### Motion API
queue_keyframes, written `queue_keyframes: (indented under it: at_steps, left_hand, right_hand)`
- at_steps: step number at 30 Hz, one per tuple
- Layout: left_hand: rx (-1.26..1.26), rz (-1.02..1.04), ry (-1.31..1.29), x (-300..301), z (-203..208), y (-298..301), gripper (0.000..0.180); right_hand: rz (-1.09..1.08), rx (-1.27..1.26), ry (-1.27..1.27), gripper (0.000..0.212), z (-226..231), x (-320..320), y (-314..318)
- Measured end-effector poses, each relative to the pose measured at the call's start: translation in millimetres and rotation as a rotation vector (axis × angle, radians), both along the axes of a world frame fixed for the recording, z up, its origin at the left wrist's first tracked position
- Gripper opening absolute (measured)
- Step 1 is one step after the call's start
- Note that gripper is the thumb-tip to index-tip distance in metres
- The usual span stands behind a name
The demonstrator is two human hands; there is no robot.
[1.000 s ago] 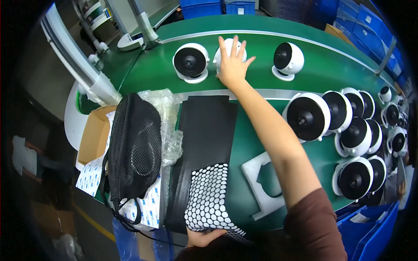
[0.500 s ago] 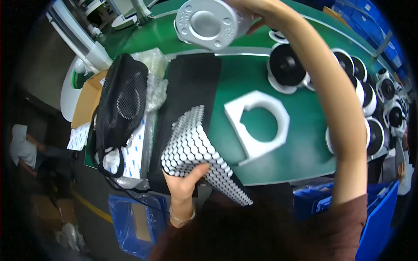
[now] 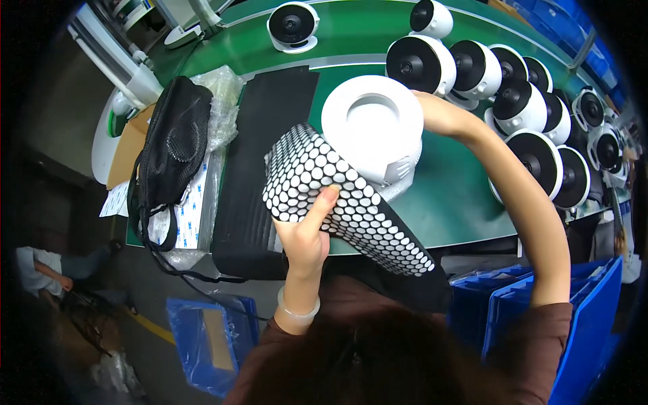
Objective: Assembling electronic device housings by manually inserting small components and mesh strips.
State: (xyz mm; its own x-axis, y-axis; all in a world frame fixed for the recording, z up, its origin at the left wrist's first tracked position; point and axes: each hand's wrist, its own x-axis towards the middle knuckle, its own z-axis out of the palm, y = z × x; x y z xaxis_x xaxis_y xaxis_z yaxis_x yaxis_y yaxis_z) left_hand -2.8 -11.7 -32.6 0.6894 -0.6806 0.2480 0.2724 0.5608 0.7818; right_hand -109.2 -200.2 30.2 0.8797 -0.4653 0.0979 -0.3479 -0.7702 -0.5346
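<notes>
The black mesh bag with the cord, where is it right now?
In the head view, the black mesh bag lies at the left end of the green table, on white sheets, beside the crumpled clear plastic wrap and left of the black ribbed mat.

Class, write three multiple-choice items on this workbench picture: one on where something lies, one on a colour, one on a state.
1. Where does the black mesh bag lie?
A. left of the black ribbed mat
B. on the blue bins
C. among the round cameras

2. What colour is the bench top?
A. red
B. green
C. yellow

3. How is the white round device placed?
A. flat on the bench
B. inside the mesh bag
C. held up off the bench

Answers:
1 A, the bag sits beside the black ribbed mat, on its left.
2 B, the bare surface shows green.
3 C, the right hand holds it against the dotted sheet, which the left hand grips.
</notes>
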Motion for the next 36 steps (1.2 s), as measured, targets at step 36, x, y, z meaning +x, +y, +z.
queue_keyframes:
  at_steps: [36]
  left_hand:
    - [-0.043, 0.119, 0.125, -3, -2, 37, 0.043]
  right_hand:
    - [-0.176, -0.528, -1.065, 0.024, 0, -13, 93]
